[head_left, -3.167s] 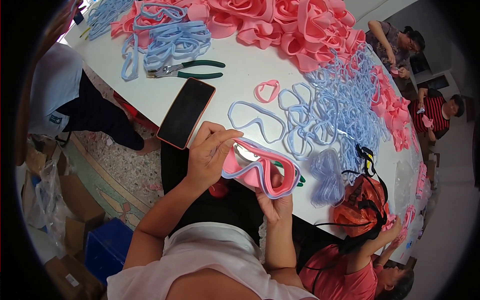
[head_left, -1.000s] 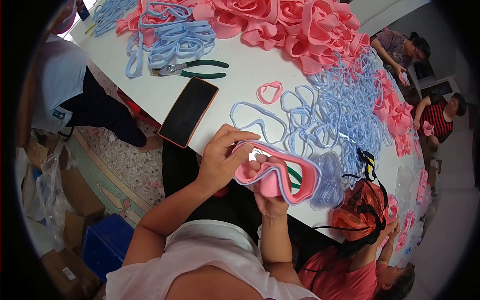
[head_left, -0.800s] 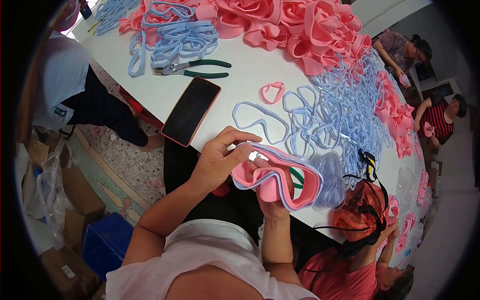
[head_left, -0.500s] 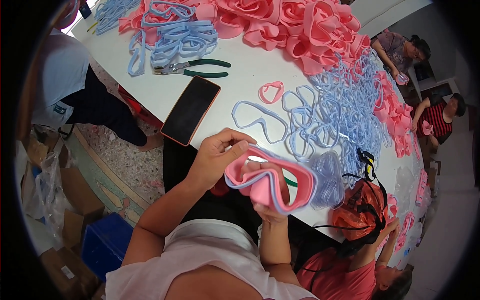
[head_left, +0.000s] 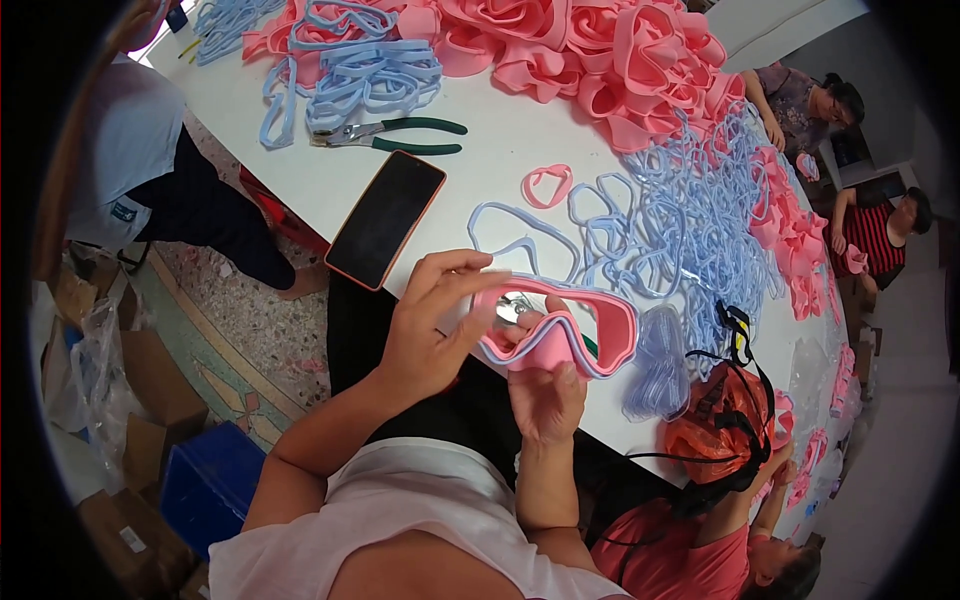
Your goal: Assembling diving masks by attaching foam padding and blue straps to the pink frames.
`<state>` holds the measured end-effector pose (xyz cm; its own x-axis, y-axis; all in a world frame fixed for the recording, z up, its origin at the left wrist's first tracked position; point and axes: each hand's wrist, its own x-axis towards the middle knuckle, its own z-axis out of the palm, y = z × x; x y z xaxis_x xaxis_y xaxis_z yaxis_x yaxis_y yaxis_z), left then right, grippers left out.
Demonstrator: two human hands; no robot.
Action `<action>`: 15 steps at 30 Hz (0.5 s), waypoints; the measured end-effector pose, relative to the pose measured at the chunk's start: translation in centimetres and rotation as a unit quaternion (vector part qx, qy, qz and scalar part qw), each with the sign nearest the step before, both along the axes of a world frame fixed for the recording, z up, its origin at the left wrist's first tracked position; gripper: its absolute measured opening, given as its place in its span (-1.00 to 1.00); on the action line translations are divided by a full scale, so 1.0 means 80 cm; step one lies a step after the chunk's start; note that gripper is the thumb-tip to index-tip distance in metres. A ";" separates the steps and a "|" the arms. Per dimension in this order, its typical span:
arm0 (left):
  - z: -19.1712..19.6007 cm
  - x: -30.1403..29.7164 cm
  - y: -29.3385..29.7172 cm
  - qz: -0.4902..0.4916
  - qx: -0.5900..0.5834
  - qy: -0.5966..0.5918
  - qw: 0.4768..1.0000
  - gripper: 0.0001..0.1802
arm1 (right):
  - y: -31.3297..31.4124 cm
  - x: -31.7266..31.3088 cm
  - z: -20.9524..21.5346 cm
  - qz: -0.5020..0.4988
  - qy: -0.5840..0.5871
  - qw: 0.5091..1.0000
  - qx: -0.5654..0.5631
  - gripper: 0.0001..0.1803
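Note:
A pink rubber goggle skirt (head_left: 560, 352) with a light blue frame along its edge is in my right hand (head_left: 548, 398). The thumb is below the nose part and fingers show through the opening. At the left end of the goggle, my left hand (head_left: 428, 325) has its fingers stretched apart; whether its fingertips touch the rim I cannot tell. Through the opening I see a green handle (head_left: 590, 346) and some shiny metal behind it, mostly hidden. Just beyond lies a loose light blue goggle frame (head_left: 500, 208) on the white table.
A phone (head_left: 385, 220) and green-handled pliers (head_left: 415, 124) lie left. Pink skirts (head_left: 590, 50) and blue frames (head_left: 660, 220) are heaped beyond. Clear lenses (head_left: 655, 365) and an orange bag (head_left: 712, 420) are at right. A blue bin (head_left: 212, 480) stands on the floor; co-workers are around.
The goggle has tilted and shifted slightly right and up. My left hand has loosened from its upper left rim, its fingers now spread. My right hand still holds it.

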<state>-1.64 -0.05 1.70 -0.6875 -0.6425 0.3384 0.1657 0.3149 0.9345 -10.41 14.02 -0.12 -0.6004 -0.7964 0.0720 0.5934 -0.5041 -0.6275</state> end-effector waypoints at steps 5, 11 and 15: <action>0.013 0.010 0.001 -0.060 -0.261 -0.011 0.963 -0.67 | 0.004 0.002 0.002 -0.044 0.001 0.998 0.036 -0.18; -0.015 0.011 -0.013 -0.161 -0.277 0.105 0.942 -0.63 | 0.007 0.005 -0.001 -0.016 -0.007 0.999 0.034 -0.12; 0.001 0.009 -0.013 -0.114 -0.128 0.098 0.980 -0.56 | 0.003 0.001 -0.006 -0.028 0.022 0.999 0.033 -0.12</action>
